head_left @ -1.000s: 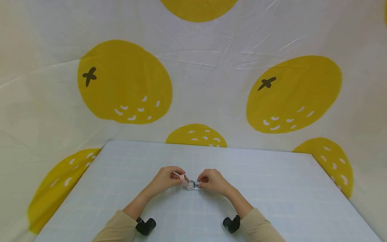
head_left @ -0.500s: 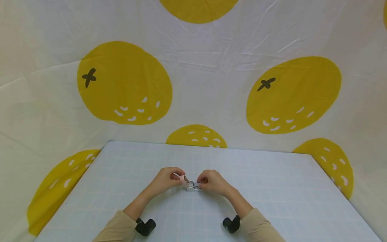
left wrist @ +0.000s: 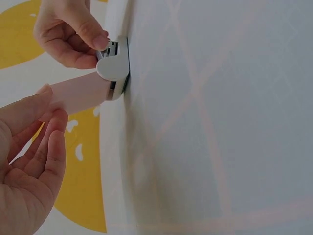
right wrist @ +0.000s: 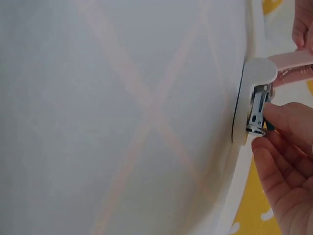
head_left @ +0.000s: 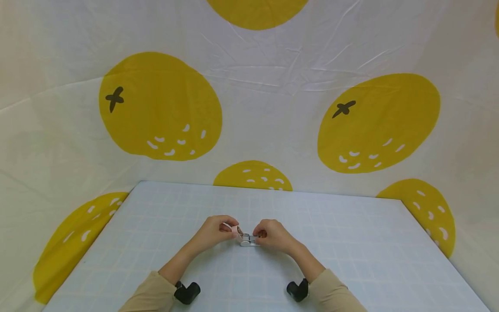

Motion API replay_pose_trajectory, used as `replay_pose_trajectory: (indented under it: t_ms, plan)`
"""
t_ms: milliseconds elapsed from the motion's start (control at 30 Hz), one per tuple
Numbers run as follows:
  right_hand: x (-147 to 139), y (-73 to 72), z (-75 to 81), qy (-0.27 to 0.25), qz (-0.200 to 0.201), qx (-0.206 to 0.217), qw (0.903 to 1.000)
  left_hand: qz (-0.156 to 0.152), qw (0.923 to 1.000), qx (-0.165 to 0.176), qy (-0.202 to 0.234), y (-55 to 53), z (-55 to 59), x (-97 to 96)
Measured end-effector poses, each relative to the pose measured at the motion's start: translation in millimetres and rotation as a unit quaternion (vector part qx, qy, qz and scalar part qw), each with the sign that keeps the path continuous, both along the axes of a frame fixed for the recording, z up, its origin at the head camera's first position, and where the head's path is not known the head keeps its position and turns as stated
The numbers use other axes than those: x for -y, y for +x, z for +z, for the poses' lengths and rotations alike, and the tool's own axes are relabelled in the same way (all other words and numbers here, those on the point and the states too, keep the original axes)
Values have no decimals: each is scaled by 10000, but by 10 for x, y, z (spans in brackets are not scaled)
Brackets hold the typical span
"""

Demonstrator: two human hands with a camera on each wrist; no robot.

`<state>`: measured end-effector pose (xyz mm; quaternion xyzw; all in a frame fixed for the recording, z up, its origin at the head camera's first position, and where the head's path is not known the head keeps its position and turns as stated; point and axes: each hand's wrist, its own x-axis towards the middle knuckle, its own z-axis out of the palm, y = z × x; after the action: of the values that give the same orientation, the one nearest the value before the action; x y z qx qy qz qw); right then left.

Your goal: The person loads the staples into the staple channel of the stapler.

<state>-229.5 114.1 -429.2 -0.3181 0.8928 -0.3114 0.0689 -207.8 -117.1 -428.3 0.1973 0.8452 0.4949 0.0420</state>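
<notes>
Left hand (left wrist: 32,169) pinches a pink-and-white stapler (left wrist: 112,67), metal channel (right wrist: 257,110) exposed

Seemingly a curtained booth (head_left: 269,52): fruit-printed cloth (head_left: 269,130) (yellow on white) hangs behind the table (head_left: 374,251).

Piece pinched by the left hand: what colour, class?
The piece is pale pink, best seen in the left wrist view.

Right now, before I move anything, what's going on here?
What looks like a small stapler sits opened up on the table. The person's left hand pinches its pink arm, which is raised away from the metal rail. The right hand pinches at the end of that rail. The white base rests on the tabletop between the two.
</notes>
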Motion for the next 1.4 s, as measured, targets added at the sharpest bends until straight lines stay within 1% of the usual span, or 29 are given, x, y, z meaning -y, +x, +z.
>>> replay_pose_trajectory:
  t_ms: [200, 467, 633, 733, 900, 1300, 1400]
  plan:
    - [-2, 7, 11, 18, 11, 13, 10000, -2, 10000, 28, 21, -10, -10, -8]
    - [22, -8, -14, 79, 17, 73, 9999, 36, 10000, 34, -7, 4, 11, 2]
    - [-1, 1, -16, 71, -17, 11, 10000, -74, 9999, -65, 47, -1, 20, -7]
    - [-19, 6, -20, 3, -45, 5, 10000, -119, 9999, -76, 60, -8, 20, -17]
    - [-9, 9, -22, -133, -14, 100, 9999, -33, 10000, -65, 3, -3, 10, -7]
    - [-25, 5, -50, -213, -95, 199, 9995, -15, 9999, -107, -25, 4, 22, -12]
    - [-53, 5, -71, -277, -143, 288, 9991, -29, 9999, -134, -17, 4, 21, -13]
